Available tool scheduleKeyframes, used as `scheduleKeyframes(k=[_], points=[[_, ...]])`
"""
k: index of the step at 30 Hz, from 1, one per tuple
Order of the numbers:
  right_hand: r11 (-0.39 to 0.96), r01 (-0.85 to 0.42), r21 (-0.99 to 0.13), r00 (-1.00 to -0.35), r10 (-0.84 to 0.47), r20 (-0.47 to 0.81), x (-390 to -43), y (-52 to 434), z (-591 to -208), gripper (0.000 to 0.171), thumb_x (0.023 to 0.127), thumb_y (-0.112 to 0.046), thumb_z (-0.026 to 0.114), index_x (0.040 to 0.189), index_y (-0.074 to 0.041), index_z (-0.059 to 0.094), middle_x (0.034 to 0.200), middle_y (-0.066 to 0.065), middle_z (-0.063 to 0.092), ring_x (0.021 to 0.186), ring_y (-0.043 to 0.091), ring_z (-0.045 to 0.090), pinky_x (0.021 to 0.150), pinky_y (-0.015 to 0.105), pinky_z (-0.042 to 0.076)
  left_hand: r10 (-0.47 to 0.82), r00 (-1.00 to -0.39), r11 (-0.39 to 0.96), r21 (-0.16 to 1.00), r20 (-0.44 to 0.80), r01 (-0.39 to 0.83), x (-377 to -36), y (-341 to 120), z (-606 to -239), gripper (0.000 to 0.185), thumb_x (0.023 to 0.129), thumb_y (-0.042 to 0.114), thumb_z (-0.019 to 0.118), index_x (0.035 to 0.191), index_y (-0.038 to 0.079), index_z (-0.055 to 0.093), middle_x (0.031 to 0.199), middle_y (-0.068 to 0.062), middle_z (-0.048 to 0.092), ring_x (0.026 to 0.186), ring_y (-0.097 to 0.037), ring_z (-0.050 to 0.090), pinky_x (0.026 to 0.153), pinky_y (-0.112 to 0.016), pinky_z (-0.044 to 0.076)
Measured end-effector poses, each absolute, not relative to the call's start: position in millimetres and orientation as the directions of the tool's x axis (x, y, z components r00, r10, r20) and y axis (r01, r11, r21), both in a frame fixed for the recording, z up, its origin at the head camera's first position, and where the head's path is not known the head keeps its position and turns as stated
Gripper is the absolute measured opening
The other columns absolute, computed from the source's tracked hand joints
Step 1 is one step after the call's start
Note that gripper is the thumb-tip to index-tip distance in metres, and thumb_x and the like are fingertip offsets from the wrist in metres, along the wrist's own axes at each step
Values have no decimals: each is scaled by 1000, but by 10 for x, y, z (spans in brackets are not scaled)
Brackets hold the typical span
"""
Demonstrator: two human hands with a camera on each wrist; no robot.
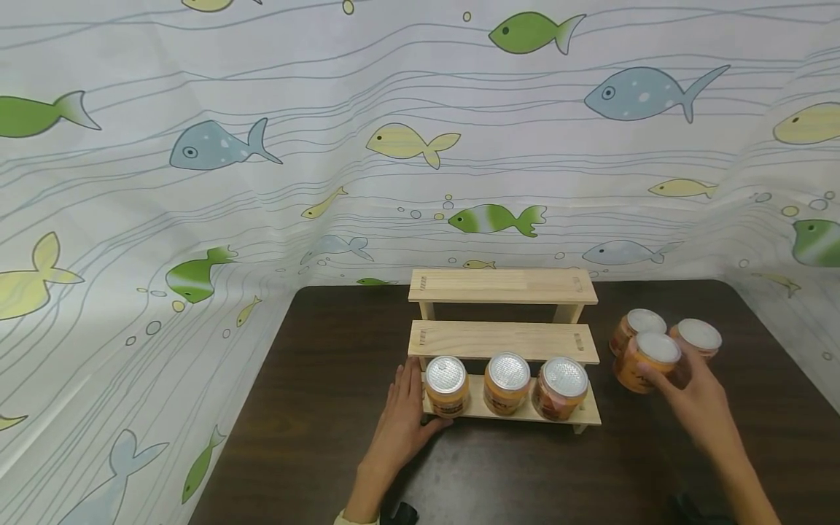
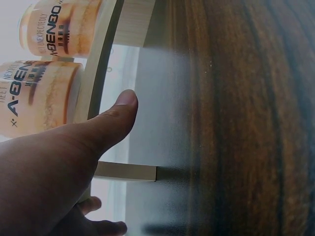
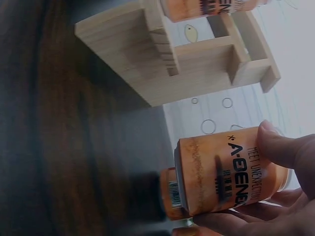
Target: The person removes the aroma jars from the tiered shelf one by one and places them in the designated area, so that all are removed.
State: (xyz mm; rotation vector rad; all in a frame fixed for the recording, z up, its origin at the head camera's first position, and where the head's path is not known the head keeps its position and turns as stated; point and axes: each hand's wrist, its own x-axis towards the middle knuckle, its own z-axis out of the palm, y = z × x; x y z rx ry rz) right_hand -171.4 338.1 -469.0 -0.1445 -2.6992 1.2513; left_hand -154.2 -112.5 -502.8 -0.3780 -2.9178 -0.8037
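Observation:
My right hand (image 1: 701, 401) grips a jar (image 1: 656, 350) with a pale lid and orange label at the right of the rack. In the right wrist view, thumb and fingers wrap the end of this jar (image 3: 216, 172), which hangs tilted over the table. Two similar jars, one at the back (image 1: 646, 321) and one to the right (image 1: 699, 334), stand right by it. My left hand (image 1: 402, 423) lies against the left end of a stepped wooden rack (image 1: 505, 340), fingers straight along its side. Its thumb (image 2: 118, 113) stretches along the lowest shelf's front edge.
On the rack's lowest shelf stand three jars: left (image 1: 448, 386), middle (image 1: 507, 384) and right (image 1: 561, 389). The top shelf (image 1: 503, 286) is bare wood. The dark table (image 1: 315, 408) meets a fish-patterned sheet (image 1: 328, 146) at the back and sides.

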Motion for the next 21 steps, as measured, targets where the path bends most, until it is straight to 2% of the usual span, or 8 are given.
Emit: scheduleKeyframes(k=[3, 7, 10, 11, 12, 17, 19, 21], points=[[653, 17, -757, -980, 162, 117, -1709, 3371, -4740, 85, 109, -32, 73, 170, 5, 26, 154, 49, 45, 135, 69, 51, 104, 30, 53, 210, -967, 834, 490, 144, 254, -1538, -1128, -5033, 116, 87, 31, 97, 167, -13, 25, 175, -36, 26, 160, -57, 31, 123, -72, 37], [657, 21, -754, -977, 173, 124, -1708, 3350, -4793, 83, 109, -31, 73, 169, 5, 29, 154, 48, 46, 135, 69, 50, 99, 18, 52, 210, -968, 834, 493, 135, 250, -1538, -1124, -5033, 116, 87, 31, 96, 167, -13, 25, 175, -36, 25, 160, -57, 31, 123, -71, 37], [651, 18, -759, -974, 182, 133, -1711, 3332, -4820, 80, 108, -29, 73, 166, 7, 32, 155, 47, 46, 136, 69, 50, 108, 41, 56, 211, -967, 831, 495, 140, 253, -1536, -1122, -5032, 116, 87, 31, 96, 167, -13, 26, 175, -36, 26, 160, -57, 31, 123, -72, 37], [653, 19, -757, -973, 186, 136, -1714, 3331, -4832, 80, 108, -29, 74, 166, 8, 32, 155, 47, 46, 136, 69, 50, 108, 30, 54, 211, -967, 831, 493, 145, 256, -1535, -1122, -5034, 115, 87, 31, 96, 167, -13, 26, 175, -36, 26, 160, -57, 31, 123, -72, 37], [649, 19, -761, -973, 188, 136, -1714, 3327, -4839, 80, 108, -27, 73, 166, 8, 32, 156, 47, 45, 137, 70, 49, 113, 42, 54, 212, -965, 832, 490, 152, 260, -1533, -1123, -5033, 115, 87, 31, 96, 167, -13, 26, 175, -36, 27, 160, -57, 32, 122, -72, 38], [635, 23, -772, -968, 206, 141, -1713, 3319, -4880, 79, 108, -23, 74, 167, 8, 30, 159, 47, 42, 139, 71, 46, 126, 43, 44, 219, -958, 829, 483, 184, 282, -1530, -1129, -5031, 115, 87, 30, 96, 167, -13, 26, 173, -36, 29, 158, -57, 34, 121, -72, 40], [623, 17, -782, -968, 207, 143, -1712, 3316, -4898, 79, 108, -21, 74, 166, 8, 30, 157, 48, 41, 139, 73, 45, 123, 60, 43, 221, -957, 828, 483, 187, 286, -1530, -1131, -5026, 114, 87, 30, 96, 167, -13, 26, 173, -36, 29, 158, -58, 34, 120, -73, 40], [616, 11, -788, -967, 205, 147, -1713, 3313, -4917, 78, 107, -20, 75, 165, 9, 31, 156, 49, 42, 138, 74, 44, 109, 81, 38, 223, -956, 826, 484, 190, 289, -1531, -1132, -5020, 114, 88, 30, 96, 167, -13, 26, 174, -36, 29, 158, -58, 34, 120, -73, 40]])
